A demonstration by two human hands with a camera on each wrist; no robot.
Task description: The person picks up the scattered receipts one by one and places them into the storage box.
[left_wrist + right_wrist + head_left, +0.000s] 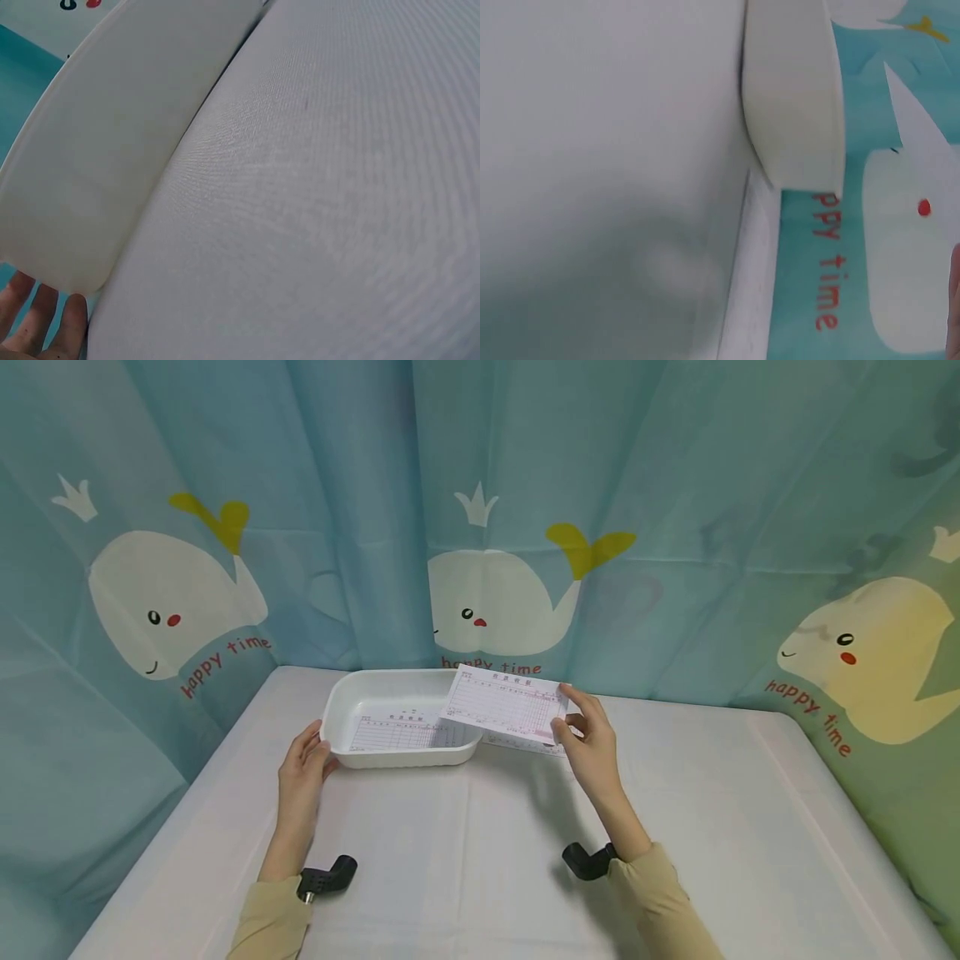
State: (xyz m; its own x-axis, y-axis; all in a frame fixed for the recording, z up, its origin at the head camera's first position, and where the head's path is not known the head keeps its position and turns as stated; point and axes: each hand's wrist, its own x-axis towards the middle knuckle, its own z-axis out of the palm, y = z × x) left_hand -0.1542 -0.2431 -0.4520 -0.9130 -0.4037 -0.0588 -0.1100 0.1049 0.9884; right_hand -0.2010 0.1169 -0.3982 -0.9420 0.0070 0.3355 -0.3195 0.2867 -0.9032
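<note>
My left hand [302, 764] holds the left end of a white plastic tray [408, 760], with fingers [69, 326] against its end wall. Inside the tray lies a printed receipt form [386, 733], ruled with a table. My right hand [592, 739] pinches the right edge of another receipt form [506, 702] between thumb and fingers. This form is tilted above the table, and its left corner overlaps the tray's right end. In the right wrist view it shows as a thin white sheet [926, 142]. More printed paper [525, 745] lies under it, right of the tray, mostly hidden.
A white cloth covers the table [420, 852]. Directly behind it hangs a blue-green curtain [375, 568] printed with whales. Black wrist devices [327, 877] sit on both forearms.
</note>
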